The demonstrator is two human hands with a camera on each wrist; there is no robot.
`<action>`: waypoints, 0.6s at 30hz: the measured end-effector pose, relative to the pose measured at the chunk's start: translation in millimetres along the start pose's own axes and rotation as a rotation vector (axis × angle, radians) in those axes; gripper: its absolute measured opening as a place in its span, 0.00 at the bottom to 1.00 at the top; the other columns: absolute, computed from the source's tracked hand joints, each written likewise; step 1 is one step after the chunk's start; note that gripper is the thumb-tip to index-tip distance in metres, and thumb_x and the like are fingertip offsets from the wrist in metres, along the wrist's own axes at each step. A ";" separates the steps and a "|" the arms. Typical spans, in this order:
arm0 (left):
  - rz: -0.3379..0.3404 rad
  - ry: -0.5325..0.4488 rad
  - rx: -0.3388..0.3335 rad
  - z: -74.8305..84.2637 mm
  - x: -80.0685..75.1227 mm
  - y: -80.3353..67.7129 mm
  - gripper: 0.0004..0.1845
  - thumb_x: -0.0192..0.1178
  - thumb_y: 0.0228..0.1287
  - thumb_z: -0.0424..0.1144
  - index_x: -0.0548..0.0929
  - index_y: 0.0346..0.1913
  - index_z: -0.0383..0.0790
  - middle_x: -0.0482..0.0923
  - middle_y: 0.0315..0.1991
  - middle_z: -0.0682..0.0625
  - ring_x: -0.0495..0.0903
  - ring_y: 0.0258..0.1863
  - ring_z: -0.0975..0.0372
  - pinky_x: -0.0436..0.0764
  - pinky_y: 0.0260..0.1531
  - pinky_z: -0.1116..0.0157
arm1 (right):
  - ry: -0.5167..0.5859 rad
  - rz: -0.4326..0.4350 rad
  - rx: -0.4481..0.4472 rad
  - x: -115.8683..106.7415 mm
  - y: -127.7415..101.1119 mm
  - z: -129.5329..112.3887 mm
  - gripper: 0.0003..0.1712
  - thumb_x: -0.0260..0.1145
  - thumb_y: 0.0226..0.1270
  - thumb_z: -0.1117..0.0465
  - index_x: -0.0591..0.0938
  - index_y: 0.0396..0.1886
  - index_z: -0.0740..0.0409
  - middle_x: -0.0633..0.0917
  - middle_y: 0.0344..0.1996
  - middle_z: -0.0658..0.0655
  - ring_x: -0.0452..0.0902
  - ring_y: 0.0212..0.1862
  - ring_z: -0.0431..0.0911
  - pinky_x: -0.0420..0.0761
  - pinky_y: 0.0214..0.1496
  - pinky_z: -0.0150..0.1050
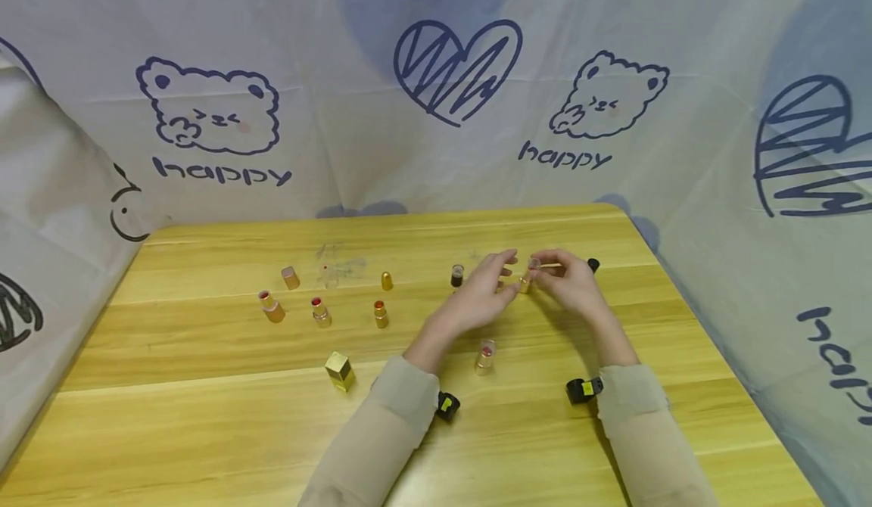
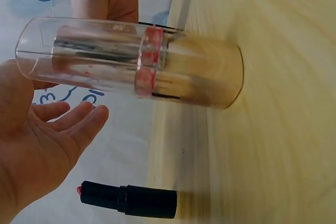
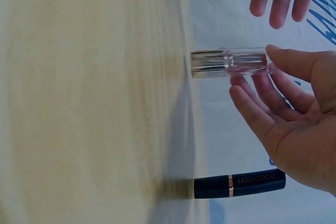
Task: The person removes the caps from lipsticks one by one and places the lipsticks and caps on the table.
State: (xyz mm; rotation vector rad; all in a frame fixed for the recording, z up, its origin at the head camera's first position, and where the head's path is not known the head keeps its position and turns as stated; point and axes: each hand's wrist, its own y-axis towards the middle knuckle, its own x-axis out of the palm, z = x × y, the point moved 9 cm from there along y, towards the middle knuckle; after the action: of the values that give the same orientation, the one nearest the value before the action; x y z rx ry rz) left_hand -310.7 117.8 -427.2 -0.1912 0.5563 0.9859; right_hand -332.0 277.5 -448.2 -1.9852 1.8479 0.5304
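- A clear-capped lipstick (image 1: 527,276) stands upright on the bench (image 1: 204,431), between both hands.
- Right hand (image 1: 568,284): thumb on the cap, the other fingers straight.
- Left hand (image 1: 480,291) hovers just beside it, fingers spread and holding nothing.
- Black lipstick (image 1: 593,265) stands near the right hand.

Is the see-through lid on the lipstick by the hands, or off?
On. The clear cap covers the lipstick, which stands upright on the table; the right hand touches its top.
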 end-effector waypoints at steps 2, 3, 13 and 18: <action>0.005 0.004 -0.004 0.1 0.3 0.0 0.35 0.54 0.81 0.39 0.54 0.83 0.40 0.62 0.77 0.44 0.69 0.72 0.54 0.75 0.68 0.60 | 0.005 0.019 -0.002 -1.9 -0.1 -0.4 0.24 0.65 0.78 0.57 0.77 0.67 0.63 0.80 0.62 0.65 0.79 0.62 0.60 0.83 0.61 0.50; 0.008 0.002 -0.007 0.1 0.3 0.0 0.35 0.55 0.81 0.39 0.54 0.83 0.40 0.62 0.77 0.44 0.68 0.73 0.53 0.75 0.69 0.59 | 0.013 0.028 -0.005 -2.7 -0.3 -1.2 0.24 0.65 0.79 0.57 0.77 0.67 0.63 0.80 0.61 0.65 0.80 0.62 0.59 0.82 0.61 0.50; 0.060 -0.016 -0.002 2.2 -5.6 2.5 0.37 0.57 0.80 0.40 0.53 0.82 0.37 0.59 0.78 0.41 0.67 0.73 0.50 0.74 0.69 0.55 | 0.229 0.088 -0.044 -8.1 -3.3 -17.7 0.26 0.65 0.79 0.55 0.75 0.67 0.67 0.79 0.58 0.63 0.83 0.53 0.45 0.82 0.64 0.47; 0.081 -0.014 -0.005 2.0 -8.9 3.8 0.38 0.59 0.79 0.43 0.55 0.82 0.37 0.61 0.76 0.41 0.70 0.70 0.51 0.77 0.66 0.56 | 0.375 0.128 -0.090 -11.1 -4.4 -27.1 0.25 0.65 0.78 0.61 0.74 0.65 0.74 0.80 0.53 0.58 0.85 0.46 0.36 0.86 0.56 0.37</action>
State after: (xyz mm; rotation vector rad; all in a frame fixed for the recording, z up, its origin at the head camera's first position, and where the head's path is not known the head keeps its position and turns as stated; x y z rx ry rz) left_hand -316.9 114.1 -420.5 -0.1677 0.5522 1.0663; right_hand -327.8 273.4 -419.1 -2.1518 2.2192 0.2940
